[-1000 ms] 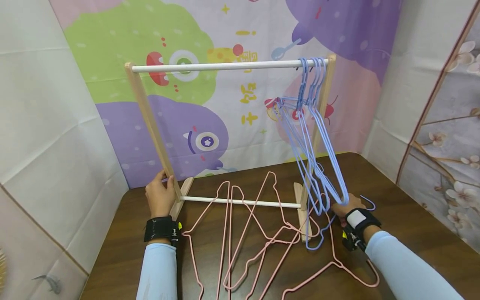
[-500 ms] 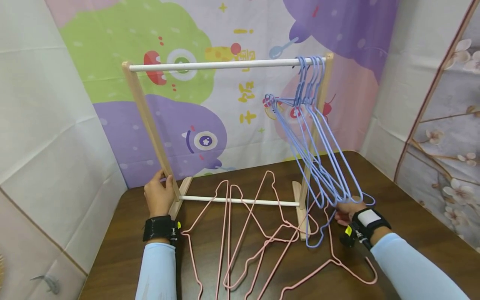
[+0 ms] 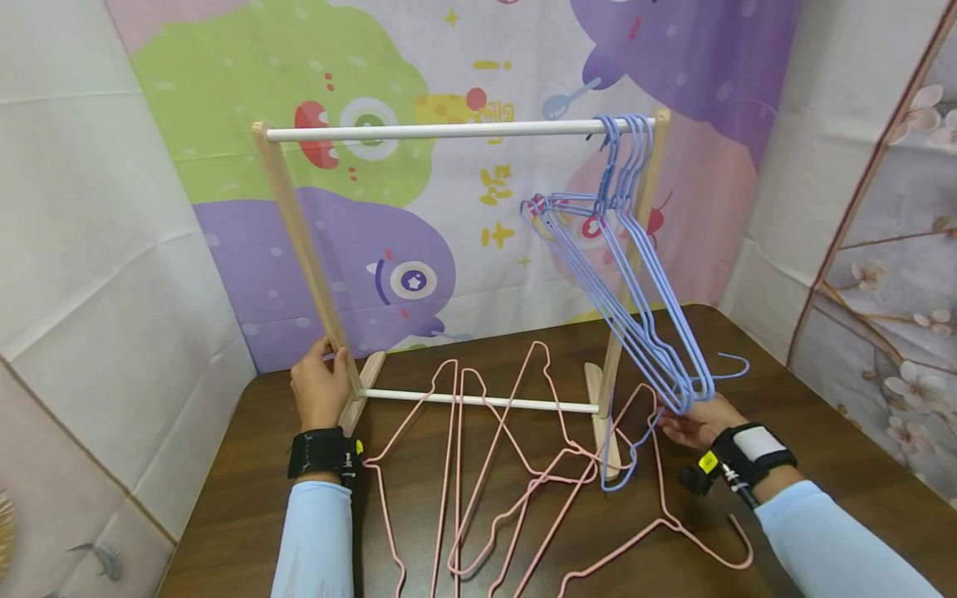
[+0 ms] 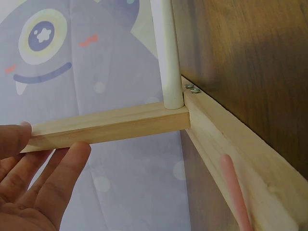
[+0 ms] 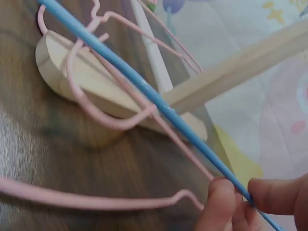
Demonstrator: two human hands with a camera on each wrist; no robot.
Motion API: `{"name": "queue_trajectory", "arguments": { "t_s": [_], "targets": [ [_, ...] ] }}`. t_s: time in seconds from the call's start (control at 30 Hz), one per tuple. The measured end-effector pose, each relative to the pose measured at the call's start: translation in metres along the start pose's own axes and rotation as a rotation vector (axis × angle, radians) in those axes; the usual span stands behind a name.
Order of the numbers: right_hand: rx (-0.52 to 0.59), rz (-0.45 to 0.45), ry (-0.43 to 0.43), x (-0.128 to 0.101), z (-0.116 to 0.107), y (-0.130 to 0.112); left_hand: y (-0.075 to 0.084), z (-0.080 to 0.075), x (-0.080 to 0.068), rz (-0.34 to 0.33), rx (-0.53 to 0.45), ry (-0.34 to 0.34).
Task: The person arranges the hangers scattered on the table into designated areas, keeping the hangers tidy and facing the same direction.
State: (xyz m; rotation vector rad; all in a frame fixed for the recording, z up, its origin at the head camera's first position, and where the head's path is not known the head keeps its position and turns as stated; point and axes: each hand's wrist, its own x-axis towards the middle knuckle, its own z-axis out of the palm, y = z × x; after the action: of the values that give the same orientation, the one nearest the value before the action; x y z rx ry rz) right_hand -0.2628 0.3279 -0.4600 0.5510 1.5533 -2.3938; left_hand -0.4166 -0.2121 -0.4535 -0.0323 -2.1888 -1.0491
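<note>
A wooden clothes rack with a white top rod (image 3: 449,131) stands on the table. My left hand (image 3: 320,386) holds its left upright (image 3: 302,249) low down, thumb on one side and fingers on the other in the left wrist view. Several blue hangers (image 3: 654,316) hang bunched at the rod's right end. Below them, my right hand (image 3: 706,422) pinches another blue hanger (image 5: 144,89) between thumb and fingers. That hanger's hook (image 3: 733,365) points right, and part of it is hidden behind the hung bunch. Several pink hangers (image 3: 516,399) lie overlapping around the rack's base.
A white lower rod (image 3: 478,402) joins the wooden feet, the right foot (image 3: 604,423) lying partly under hangers. Pink hangers spread over the brown table (image 3: 247,482) toward its front. A patterned cloth (image 3: 523,266) hangs behind the rack.
My right hand has shifted right and slightly nearer with the blue hanger. The hung blue hangers have swung, their lower ends now further right. My left hand stays on the upright.
</note>
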Motion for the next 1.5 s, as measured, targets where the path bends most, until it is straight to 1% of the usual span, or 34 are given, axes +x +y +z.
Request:
{"name": "queue_trajectory", "arguments": {
  "t_s": [0.07, 0.2, 0.27, 0.4, 0.43, 0.5, 0.6, 0.67, 0.73, 0.9, 1.13, 1.27, 1.5],
  "targets": [
    [-0.001, -0.041, -0.023, 0.002, 0.003, 0.001, 0.000, 0.000, 0.000, 0.005, 0.003, 0.001],
    [0.037, -0.107, -0.078, 0.005, 0.013, 0.002, 0.000, 0.000, 0.000, 0.007, 0.003, 0.003],
    [0.058, -0.143, -0.135, 0.004, 0.017, 0.002, 0.000, 0.000, 0.000, 0.005, 0.003, 0.002],
    [0.087, -0.210, -0.287, 0.001, 0.022, 0.002, 0.001, 0.000, 0.000, -0.002, 0.003, -0.001],
    [0.089, -0.225, -0.314, 0.000, 0.024, 0.002, 0.001, 0.000, 0.000, -0.003, 0.002, -0.002],
    [0.066, -0.257, -0.333, 0.000, 0.028, 0.003, 0.000, 0.000, 0.000, -0.005, 0.002, -0.003],
    [-0.060, -0.282, -0.239, 0.001, 0.038, 0.004, 0.000, 0.000, 0.000, -0.007, 0.005, -0.003],
    [-0.125, -0.269, -0.155, 0.001, 0.046, 0.006, -0.001, 0.001, 0.000, -0.008, 0.005, -0.005],
    [-0.158, -0.257, -0.107, -0.001, 0.053, 0.009, -0.001, 0.001, 0.000, -0.008, 0.006, -0.008],
    [-0.118, -0.256, -0.104, -0.013, 0.066, 0.018, 0.000, 0.001, 0.000, -0.006, 0.005, -0.011],
    [-0.112, -0.275, -0.040, -0.020, 0.090, 0.033, 0.000, 0.000, 0.001, -0.009, 0.000, -0.010],
    [-0.096, -0.288, -0.037, -0.025, 0.099, 0.043, 0.001, -0.001, 0.001, -0.012, -0.002, -0.012],
    [-0.088, -0.303, -0.064, -0.034, 0.119, 0.053, 0.001, -0.001, 0.001, -0.018, -0.005, -0.013]
  ]
}}
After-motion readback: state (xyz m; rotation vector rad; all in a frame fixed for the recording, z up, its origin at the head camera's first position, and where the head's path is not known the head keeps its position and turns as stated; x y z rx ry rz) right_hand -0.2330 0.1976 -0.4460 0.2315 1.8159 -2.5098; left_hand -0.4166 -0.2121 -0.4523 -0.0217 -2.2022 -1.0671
